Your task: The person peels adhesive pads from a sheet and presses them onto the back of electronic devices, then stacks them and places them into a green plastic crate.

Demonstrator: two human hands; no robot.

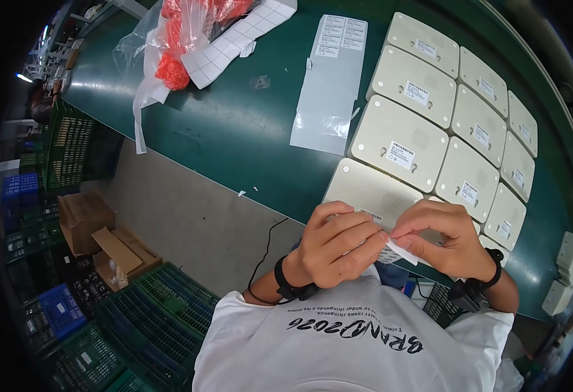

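The right hand (450, 238) pinched a small white strip (405, 252) between thumb and fingertips, while the left hand (335, 245), fingers curled, met it at the strip's upper end; whether the left fingers also gripped it could not be told. The strip was at the near edge of the green table (234, 153), just before the nearest cream device (358, 183), whose lower part and label the two hands partly hid. Beyond and to the right, more cream devices (407, 124) lay close together in rows, most showing a white label, and others stood stacked (569, 258) at the table's right end. Left of the rows lay a grey sheet (329, 98) with labels left only at its far end; farther left, a gridded white sheet (240, 46) rested against a clear bag with red material (172, 68). A black cable (267, 251) hung beside the left wrist. On the floor to the left, an open cardboard box (133, 255) stood among green crates (168, 300) and a blue crate (63, 308).
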